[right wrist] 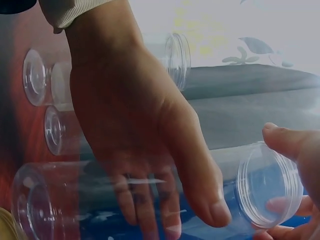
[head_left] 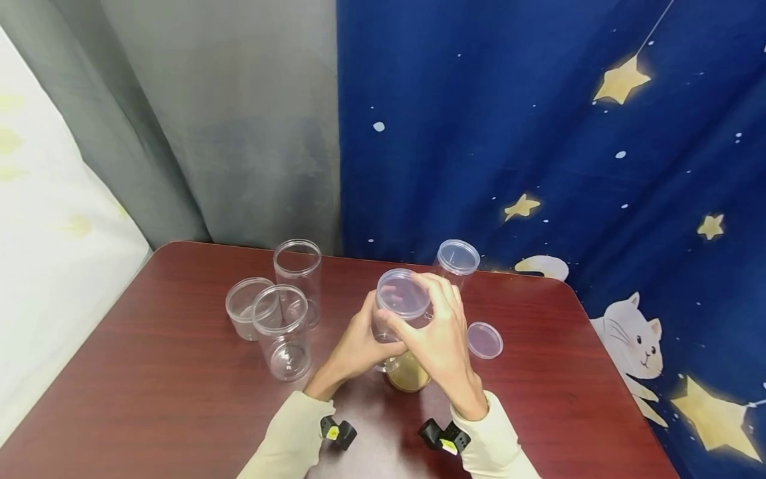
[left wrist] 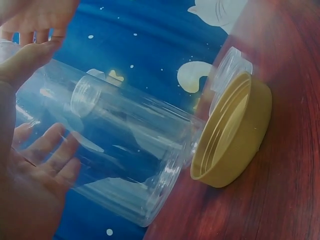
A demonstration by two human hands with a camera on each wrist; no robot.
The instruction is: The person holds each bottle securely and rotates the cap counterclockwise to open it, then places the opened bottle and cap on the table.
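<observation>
A tall clear plastic jar (head_left: 382, 326) is held up over the table, tilted, with a translucent lid (head_left: 403, 294) at its top. My left hand (head_left: 358, 347) holds the jar's side, thumb on one side and fingers seen through the clear wall in the left wrist view. With thumb and fingers around the rim, my right hand (head_left: 441, 336) grips the lid; the right wrist view shows part of this hand (right wrist: 300, 165) at its right edge. Below the jar's base lies a yellow screw lid (left wrist: 232, 132) on the table, its threaded inside partly visible.
Two tall clear jars (head_left: 281, 336) and a shorter clear jar (head_left: 245, 307) stand at the left. Behind my right hand stands another lidded jar (head_left: 457, 258). A loose translucent lid (head_left: 485, 340) lies to the right on the reddish-brown table (head_left: 179, 372). Curtains hang behind.
</observation>
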